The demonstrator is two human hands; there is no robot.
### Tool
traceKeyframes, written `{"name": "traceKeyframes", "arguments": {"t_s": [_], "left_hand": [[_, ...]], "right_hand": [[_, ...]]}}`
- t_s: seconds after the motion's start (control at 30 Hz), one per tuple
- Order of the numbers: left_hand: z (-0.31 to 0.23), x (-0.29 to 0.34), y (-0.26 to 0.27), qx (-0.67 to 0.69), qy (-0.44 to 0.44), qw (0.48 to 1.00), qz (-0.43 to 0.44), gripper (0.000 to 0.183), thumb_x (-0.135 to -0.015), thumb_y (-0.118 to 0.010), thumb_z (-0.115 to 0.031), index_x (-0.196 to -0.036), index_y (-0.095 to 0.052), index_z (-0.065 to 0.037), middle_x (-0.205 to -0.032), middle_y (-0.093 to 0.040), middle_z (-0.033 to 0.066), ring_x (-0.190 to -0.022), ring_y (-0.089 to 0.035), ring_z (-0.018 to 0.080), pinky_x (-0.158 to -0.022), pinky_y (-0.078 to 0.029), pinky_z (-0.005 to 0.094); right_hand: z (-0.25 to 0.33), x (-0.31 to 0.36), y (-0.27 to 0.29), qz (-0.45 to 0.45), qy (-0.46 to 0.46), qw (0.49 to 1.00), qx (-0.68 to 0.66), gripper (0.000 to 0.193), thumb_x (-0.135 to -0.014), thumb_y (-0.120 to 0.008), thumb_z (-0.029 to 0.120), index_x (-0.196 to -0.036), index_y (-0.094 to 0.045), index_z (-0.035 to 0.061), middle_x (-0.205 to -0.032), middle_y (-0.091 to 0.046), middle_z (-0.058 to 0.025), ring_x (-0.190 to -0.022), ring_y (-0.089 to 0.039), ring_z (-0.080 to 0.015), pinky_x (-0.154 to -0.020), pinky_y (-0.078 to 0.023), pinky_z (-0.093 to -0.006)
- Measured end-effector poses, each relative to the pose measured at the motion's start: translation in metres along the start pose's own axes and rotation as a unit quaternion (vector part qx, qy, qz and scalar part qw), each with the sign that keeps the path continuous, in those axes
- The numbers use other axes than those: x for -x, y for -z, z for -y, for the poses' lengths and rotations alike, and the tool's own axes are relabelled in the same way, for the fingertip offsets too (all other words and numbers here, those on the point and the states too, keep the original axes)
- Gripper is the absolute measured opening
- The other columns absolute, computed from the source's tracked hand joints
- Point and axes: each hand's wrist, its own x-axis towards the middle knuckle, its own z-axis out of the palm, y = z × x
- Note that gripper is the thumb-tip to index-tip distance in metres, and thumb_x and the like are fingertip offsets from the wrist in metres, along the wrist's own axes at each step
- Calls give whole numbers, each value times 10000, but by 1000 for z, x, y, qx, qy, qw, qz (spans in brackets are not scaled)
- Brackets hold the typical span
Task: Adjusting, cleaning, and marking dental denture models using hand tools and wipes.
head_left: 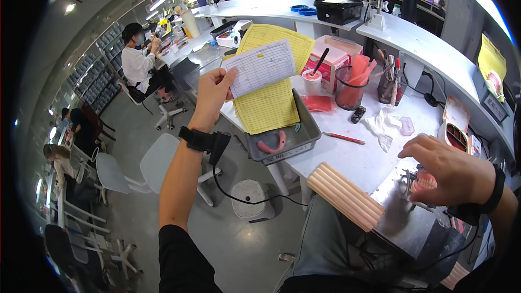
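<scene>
— So, how much room was there along the tabletop [347, 157]?

— Little. A grey tray [304, 130] hung over its near edge, and a ribbed pink block [344, 195] jutted past the corner. Cups, a tissue and a red pencil [345, 138] crowded the middle; open floor lay to the left.

— And the papers?

— A white printed sheet [261, 67] was raised in front of yellow lined forms [271, 87] that stood in the tray, above a pink denture base [273, 145].

— The hands?

— The left hand [213, 93] pinched the white sheet's lower corner, grip closed on it. The right hand [448, 169] curled loosely, fingers half open, touching a model of teeth [426, 180] on a metal stand at the tabletop's right edge.
</scene>
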Motion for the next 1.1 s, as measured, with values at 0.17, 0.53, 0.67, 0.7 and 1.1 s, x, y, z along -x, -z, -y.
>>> {"name": "traceKeyframes", "arguments": {"t_s": [0.17, 0.53, 0.67, 0.7, 1.1], "left_hand": [[5, -6, 2, -10, -3, 1000, -10, 268, -983, -677, -225, -815, -622, -24, -699, -602, -1, -535, -509, 11, -502, -498, 201], [-3, 19, -3, -241, -228, 943, 27, 461, -878, -764, -136, -1262, -522, -54, -781, -685, 73, -634, -626, 103, -568, -506, 263], [-8, 27, -6, -254, -162, 953, 38, 291, -914, -749, -222, -1115, -650, -37, -648, -630, 28, -559, -537, 86, -552, -447, 261], [-7, 28, -1, -253, -156, 954, 37, 291, -914, -749, -222, -1115, -650, -37, -648, -630, 28, -559, -537, 86, -552, -447, 261], [-94, 185, -209, -143, -279, 851, 422, 928, -669, -885, -151, -1469, -424, -56, -1376, -514, 159, -1264, -540, 279, -1044, -446, 352]], "right_hand": [[-28, 14, -26, 61, -34, 996, 59, 980, -705, -872, 426, -1446, -399, -7, -1414, -457, -247, -1330, -453, -408, -1117, -394, -407], [-32, 38, -45, 29, -92, 991, 90, 1112, -591, -922, 342, -1479, -344, 4, -1324, -497, -212, -1231, -509, -386, -1072, -421, -423], [-40, 52, -52, -28, -85, 995, 41, 1171, -602, -911, 268, -1534, -246, 24, -1259, -524, -209, -1169, -547, -388, -1028, -457, -411], [-45, 55, -54, -22, -83, 995, 41, 1171, -602, -911, 268, -1534, -246, 24, -1259, -524, -209, -1169, -547, -388, -1028, -457, -411], [-94, 104, -66, -49, -58, 992, -97, 1136, -713, -886, 229, -1562, -170, -7, -1485, -412, -271, -1354, -474, -364, -1124, -406, -416]]}}
